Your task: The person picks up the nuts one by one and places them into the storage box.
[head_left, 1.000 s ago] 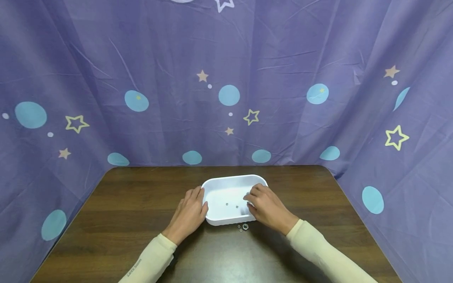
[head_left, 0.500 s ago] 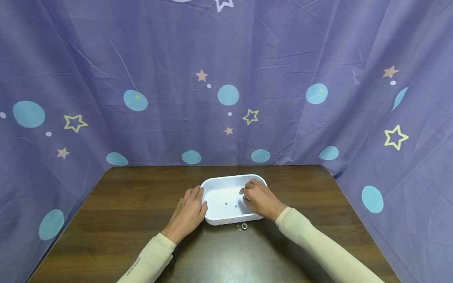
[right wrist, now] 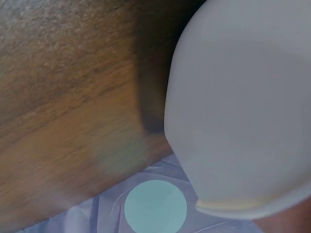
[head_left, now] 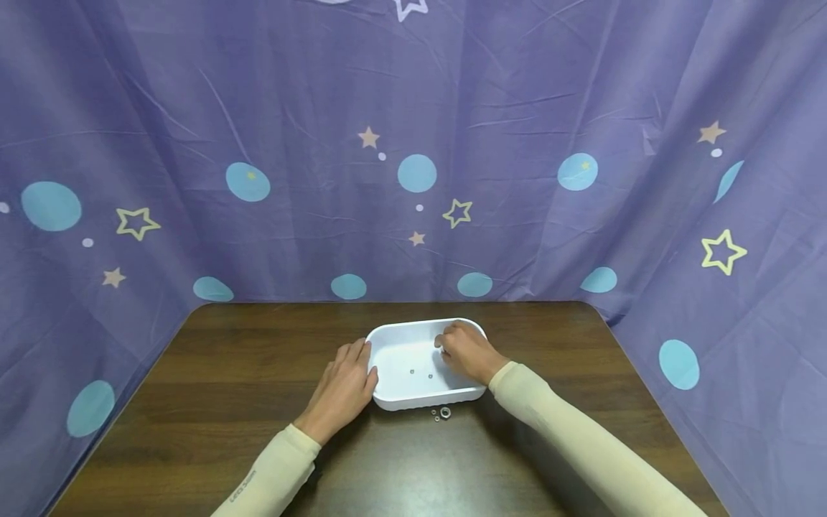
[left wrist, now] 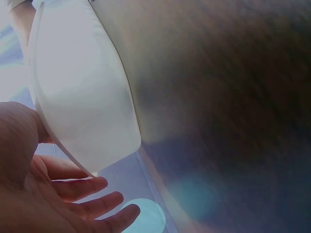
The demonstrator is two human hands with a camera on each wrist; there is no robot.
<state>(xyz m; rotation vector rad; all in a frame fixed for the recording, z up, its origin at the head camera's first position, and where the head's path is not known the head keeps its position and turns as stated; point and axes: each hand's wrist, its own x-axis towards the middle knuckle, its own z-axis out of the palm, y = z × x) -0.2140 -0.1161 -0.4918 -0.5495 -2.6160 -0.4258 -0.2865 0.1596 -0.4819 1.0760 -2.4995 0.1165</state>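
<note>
A white oblong tray (head_left: 403, 401) with rounded corners sits on the table. My left hand (head_left: 340, 388) holds its left end, the thumb at the near corner and the fingers along the end rim. In the left wrist view the tray's outer wall (left wrist: 87, 87) rises beside the thumb. My right hand (head_left: 468, 352) reaches inside the right half with bent fingers; a tiny bright spot shows at the fingertips, too small to identify. Two small nuts (head_left: 412, 372) lie on the tray floor. The right wrist view shows a pale sleeve (right wrist: 238, 111), with the right fingers hidden.
Just in front of the tray, a larger hex nut (head_left: 445, 413) and two smaller nuts (head_left: 433, 413) lie on the brown wooden table (head_left: 258, 359). A purple curtain (head_left: 310, 179) with stars and blue dots hangs behind and at both sides.
My right hand has moved left and farther back inside the tray. The left hand stays on the tray's end, and the small nuts have kept their places.
</note>
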